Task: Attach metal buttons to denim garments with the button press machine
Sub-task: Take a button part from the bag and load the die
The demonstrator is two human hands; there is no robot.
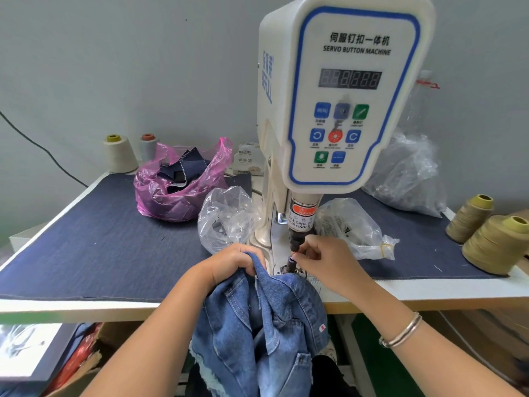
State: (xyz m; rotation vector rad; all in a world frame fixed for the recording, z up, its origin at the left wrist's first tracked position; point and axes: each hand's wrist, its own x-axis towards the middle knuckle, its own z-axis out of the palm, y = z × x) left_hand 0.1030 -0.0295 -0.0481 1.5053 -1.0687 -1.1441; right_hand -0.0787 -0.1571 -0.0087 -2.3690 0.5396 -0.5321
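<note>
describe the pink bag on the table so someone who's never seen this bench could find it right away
Start at the white button machine and look left across the dark blue table cover. The pink bag sits near the back, open, with dark fabric scraps inside. The other bags nearby are clear plastic.

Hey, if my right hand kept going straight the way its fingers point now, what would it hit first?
Probably the lower die post under the machine's dark punch tip: the right hand points left, its fingertips already at the post. Beyond lies the denim garment, which the left hand grips. Depth is unclear.
</note>
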